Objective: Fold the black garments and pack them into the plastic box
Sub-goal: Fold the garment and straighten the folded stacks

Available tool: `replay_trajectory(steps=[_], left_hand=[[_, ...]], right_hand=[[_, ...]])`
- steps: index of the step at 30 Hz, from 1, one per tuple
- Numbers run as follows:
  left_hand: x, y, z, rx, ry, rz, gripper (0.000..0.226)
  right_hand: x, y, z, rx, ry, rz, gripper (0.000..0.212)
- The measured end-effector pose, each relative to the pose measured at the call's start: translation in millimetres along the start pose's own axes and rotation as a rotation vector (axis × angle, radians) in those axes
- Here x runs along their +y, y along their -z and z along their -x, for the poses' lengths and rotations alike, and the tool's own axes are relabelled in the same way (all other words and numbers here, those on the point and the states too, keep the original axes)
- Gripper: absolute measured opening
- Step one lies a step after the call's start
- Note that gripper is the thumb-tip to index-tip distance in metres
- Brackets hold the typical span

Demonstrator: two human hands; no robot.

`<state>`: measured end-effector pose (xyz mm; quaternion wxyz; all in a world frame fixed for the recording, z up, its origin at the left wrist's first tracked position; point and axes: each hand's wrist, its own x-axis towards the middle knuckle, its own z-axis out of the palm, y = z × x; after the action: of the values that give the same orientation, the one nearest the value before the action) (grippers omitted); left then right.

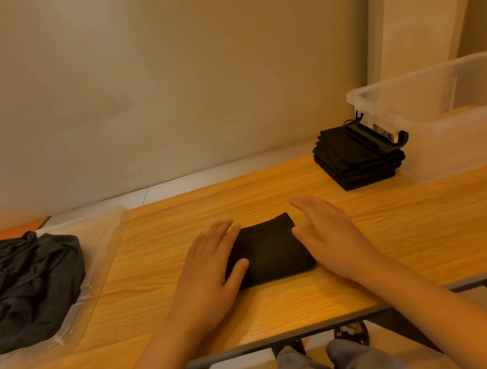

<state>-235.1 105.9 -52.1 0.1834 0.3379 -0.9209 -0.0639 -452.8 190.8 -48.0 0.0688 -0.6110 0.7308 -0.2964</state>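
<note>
folded black garment (268, 251) lies flat on table (288, 305), well to the left of the plastic box (461, 147) and nearer the person than the box. it's a small neat rectangle, looks fully folded.

left hand (211, 267) is flat w/ straight fingers, on the garment edge farthest from the box, thumb on the cloth. right hand (331, 234) is flat too, at the box-side edge, thumb touching cloth. hands are apart, garment between them, neither grips anything.

step, my guess: smoothing / squaring the fold before moving it boxward. to do it well: press out from the middle, keep edges lined up, then slide both hands under from the sides and lift level so layers don't slip open. cloth is soft, a one-hand pinch would likely undo the fold.

around: stack of folded black garments (357, 162) sits against the box's left wall, on the table, not inside. box's black latch (376, 136) hangs over the stack top and seems to touch it, could snag when the stack is lifted. box is open-topped and see-thru, no dark cloth seen inside.

far left of the box, past the hands: unfolded black pile (20, 286) on a clear lid (97, 241). so plenty left to fold. path to the box looks free apart from the stack.
</note>
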Motion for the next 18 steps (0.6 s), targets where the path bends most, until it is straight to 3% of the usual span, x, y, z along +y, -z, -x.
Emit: replay_trajectory(steps=[2, 4, 6, 9, 13, 18], left_hand=[[19.3, -2.3, 7.4, -0.023, -0.031, -0.056, 0.071], [23.4, -11.4, 11.6, -0.09, 0.022, -0.107, 0.088], [16.0, -18.7, 14.3, -0.173, 0.08, -0.131, 0.108], [10.3, -20.0, 21.2, -0.208, 0.067, -0.126, 0.112], [6.1, -12.0, 36.5, -0.201, -0.034, -0.071, 0.088], [-8.1, -1.7, 34.2, -0.22, -0.097, -0.013, 0.058]], right_hand=[[-8.9, 0.6, 8.0, -0.008, 0.239, 0.125, 0.056], [-16.2, -7.4, 15.2, -0.134, 0.38, 0.255, 0.058], [-19.2, -17.0, 22.9, -0.25, 0.341, 0.314, 0.079], [-23.3, -21.3, 36.5, -0.298, 0.239, 0.306, 0.092], [-41.9, -28.6, 68.8, -0.178, 0.198, 0.316, 0.09], [-55.3, -51.0, 88.7, -0.208, 0.096, 0.347, 0.076]])
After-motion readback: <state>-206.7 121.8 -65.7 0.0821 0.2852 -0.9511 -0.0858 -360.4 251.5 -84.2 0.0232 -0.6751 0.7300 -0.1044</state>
